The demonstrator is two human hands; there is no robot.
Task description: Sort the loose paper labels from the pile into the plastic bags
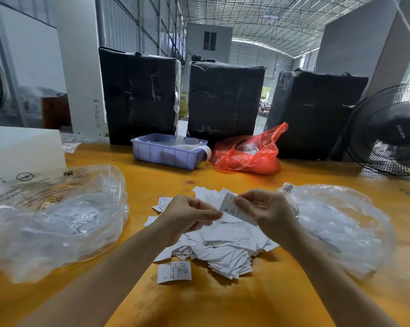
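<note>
A pile of white paper labels lies on the yellow table in front of me. Above it my right hand pinches one white label printed with an "S". My left hand hovers just left of that label with curled fingers, its thumb reaching toward the label's lower edge; whether it holds anything I cannot tell. A clear plastic bag with labels inside lies at the left. A second clear plastic bag lies at the right. One single label sits apart, nearer to me.
At the back stand a purple plastic bin, a red plastic bag and three black-wrapped bales. A black fan stands at the right edge, a white block at the left.
</note>
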